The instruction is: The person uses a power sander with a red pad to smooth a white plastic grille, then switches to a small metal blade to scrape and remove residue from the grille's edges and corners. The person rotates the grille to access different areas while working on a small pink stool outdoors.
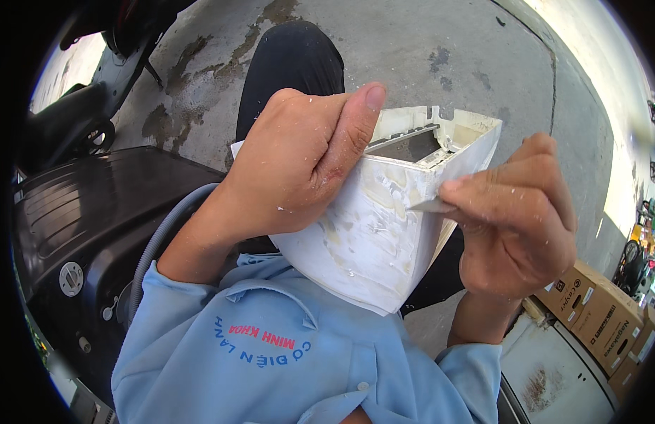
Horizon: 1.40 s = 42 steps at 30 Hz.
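A white plastic housing with an open, hollow top rests against my lap and shirt. Yellowish worn patches and flaky white bits cover its near face. My left hand is closed over its upper left edge, thumb pointing up. In a pinch, my right hand holds a small flat grey piece, whose edge lies at the right corner of the housing. Whether it is a blade or a folded abrasive sheet I cannot make out. White crumbs speckle both hands. Inside the housing shows a dark slot with a toothed strip.
A large dark plastic appliance body with a grey corrugated hose stands close on the left. A parked motorbike is at the far left. Cardboard boxes and a rust-stained white panel lie at the lower right. Stained concrete floor stretches ahead.
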Available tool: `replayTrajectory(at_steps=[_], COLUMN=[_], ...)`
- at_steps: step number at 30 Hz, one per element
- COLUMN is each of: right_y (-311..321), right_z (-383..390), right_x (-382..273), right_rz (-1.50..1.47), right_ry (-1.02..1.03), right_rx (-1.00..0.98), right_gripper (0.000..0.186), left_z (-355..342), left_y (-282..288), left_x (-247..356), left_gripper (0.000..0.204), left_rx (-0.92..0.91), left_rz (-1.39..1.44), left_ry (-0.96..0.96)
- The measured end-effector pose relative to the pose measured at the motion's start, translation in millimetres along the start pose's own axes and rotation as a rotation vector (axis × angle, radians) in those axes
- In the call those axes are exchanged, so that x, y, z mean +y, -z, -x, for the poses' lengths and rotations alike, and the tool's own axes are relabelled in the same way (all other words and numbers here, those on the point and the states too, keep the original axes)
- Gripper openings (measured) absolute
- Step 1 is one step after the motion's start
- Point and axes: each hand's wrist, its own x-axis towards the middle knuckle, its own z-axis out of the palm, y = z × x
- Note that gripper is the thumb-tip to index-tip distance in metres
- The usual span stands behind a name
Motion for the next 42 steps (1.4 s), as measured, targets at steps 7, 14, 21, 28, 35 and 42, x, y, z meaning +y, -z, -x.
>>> replayTrajectory(at_steps=[7,14,21,28,35,42], right_y=[24,-11,10,-1,0,11], right_z=[8,-10,10,-9,14,16], right_x=[12,25,0,27,1,-1], right_rz=[-0.097,0.108,-0.091,0.029,-0.054,-0.085], right_ry=[-0.016,-0.125,0.003,-0.107,0.028,-0.109], right_rx=[0.196,0.099,0.049,0.299,-0.024,0.234], right_gripper=[0.014,0.011,0.011,0.011,0.011,0.009], left_z=[3,4,1,13,17,21], left_y=[0,-5,-6,-6,-16,-15], left_x=[-3,2,-6,-10,-9,-12], left_gripper=[0.046,0.043,0.044,0.041,0.04,0.04], left_rx=[-0.014,0.018,0.066,0.034,0.028,0.026], left_rz=[0.059,0.025,0.004,0.062,0.063,0.144], left_ry=[-0.025,-0.061,-0.025,0.014,-0.012,-0.029])
